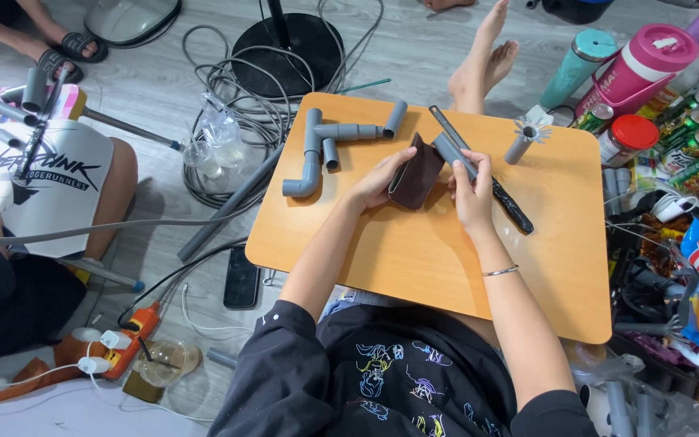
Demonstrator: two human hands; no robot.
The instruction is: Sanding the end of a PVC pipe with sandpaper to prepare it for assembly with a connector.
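Fingers of left hand (378,182) pinch brown sandpaper sheet (417,172); right hand (471,190) fingers clamp short grey pipe (452,151) above wooden table (414,251)

An assembly of grey pipes and elbows (325,150) lies at the far left of the wooden surface (414,259). A short grey pipe with a white star-shaped piece on its end (523,139) sits at the far right. On the floor, a coil of grey cables (236,97) rings a black round stand base (289,42). A black phone (242,278) lies beside the surface. A pink bottle (645,66), a teal tumbler (578,66) and green cans (689,121) crowd the right.
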